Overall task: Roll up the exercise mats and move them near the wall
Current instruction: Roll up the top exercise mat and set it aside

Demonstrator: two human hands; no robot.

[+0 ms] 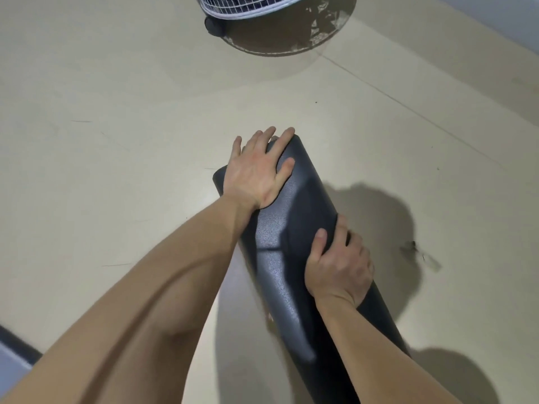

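Nearest the camera, the lower end of the dark mat point(294, 217) ran out of the bottom of the shot, so I couldn't tell how that end looked or whether it touched the floor point(116, 141). The mat was already a tight roll, lying at a slant on the pale tiles. The right hand point(339, 266) was wrapped around the roll about midway along, thumb on top and fingers curled over the far side. Further up, the left hand point(258, 170) lay flat on the far end with its fingers straight, pressing down and not gripping.

So I'd say the rolling of this one was pretty much done, and what was left was carrying it to the wall. No other mats showed, so no idea how many remained. No wall was clearly in view either. A dark strip point(17, 342) at the bottom left corner might've been a skirting edge, but it was too cropped to call.

Off to the right there was a little scrap point(420, 253) on the floor that was too blurry to identify. At the far top stood a fan point(262, 7), with only the bottom of its grille and its base showing.
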